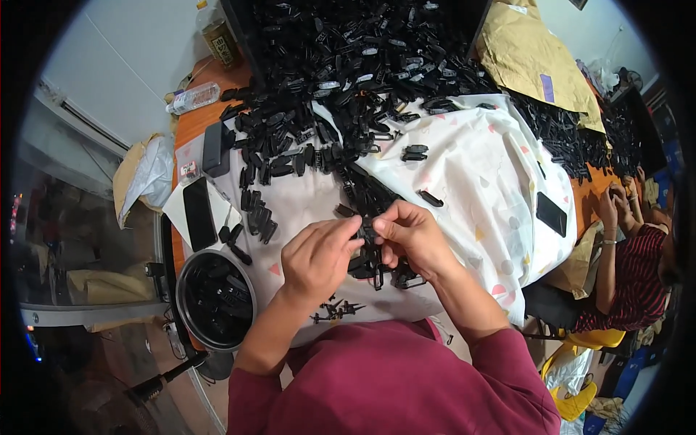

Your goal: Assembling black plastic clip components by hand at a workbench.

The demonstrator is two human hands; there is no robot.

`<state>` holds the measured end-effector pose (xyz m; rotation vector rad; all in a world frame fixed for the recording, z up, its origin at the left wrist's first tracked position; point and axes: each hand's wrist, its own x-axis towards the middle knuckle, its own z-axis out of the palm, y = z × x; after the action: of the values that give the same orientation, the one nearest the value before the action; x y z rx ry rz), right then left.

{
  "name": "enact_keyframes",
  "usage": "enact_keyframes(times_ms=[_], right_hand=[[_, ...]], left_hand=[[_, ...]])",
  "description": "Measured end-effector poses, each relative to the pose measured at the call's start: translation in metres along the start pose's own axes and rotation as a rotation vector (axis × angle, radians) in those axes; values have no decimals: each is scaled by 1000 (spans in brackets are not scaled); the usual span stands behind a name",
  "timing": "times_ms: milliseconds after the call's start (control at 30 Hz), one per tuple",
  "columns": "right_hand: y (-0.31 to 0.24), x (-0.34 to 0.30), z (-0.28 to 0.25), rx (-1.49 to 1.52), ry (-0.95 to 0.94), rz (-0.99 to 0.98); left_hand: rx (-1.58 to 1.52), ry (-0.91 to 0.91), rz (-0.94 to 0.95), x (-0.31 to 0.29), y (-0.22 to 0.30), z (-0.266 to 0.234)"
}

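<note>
Both my hands meet over the white patterned cloth (464, 174), at the near middle of the table. My left hand (319, 254) has its fingers bent and pinched round a small black plastic part, mostly hidden by the fingers. Thumb and forefinger of my right hand (409, 235) press together on the same small part (367, 228) from the other side. Beneath and between the hands lie several black plastic pieces (377, 275), some like open frames. A little cluster of thin dark pieces (338, 310) sits close to my body.
A big heap of black plastic parts (362, 51) fills the far side. A metal bowl (251, 290) of black parts stands at left, near a phone (199, 214). Another phone (551, 214) lies at right. Bottles (196, 98) stand or lie far left. A co-worker (627, 268) sits at right.
</note>
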<state>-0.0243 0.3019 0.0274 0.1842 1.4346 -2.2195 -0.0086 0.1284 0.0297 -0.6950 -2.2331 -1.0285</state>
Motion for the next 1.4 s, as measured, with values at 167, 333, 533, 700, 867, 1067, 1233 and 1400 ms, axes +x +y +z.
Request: enact_keyframes(times_ms=[167,333,533,700,867,1067,1233,1400], right_hand=[[7,-5,14,39,26,-50],[25,-10,18,-1028,282,-722],[23,3,4,-534,-42,-393],[23,16,-31,-997,-60,-439],[44,-9,-15,-1692,-256,-624],[62,5,-17,-1939,-266,-835],[51,12,-19,-1668,-311,-875],[45,10,-8,-872,-37,-509]], left_hand=[[-1000,168,-739,-18,-4,18],[-1004,199,-828,-19,9,23],[-1350,168,-982,-26,-14,23],[-552,66,-855,-55,-41,22],[78,-689,-625,-64,-18,19],[95,-708,-621,-73,-27,15],[134,-705,-596,-77,-31,12],[-1,-700,-868,-55,-32,1]])
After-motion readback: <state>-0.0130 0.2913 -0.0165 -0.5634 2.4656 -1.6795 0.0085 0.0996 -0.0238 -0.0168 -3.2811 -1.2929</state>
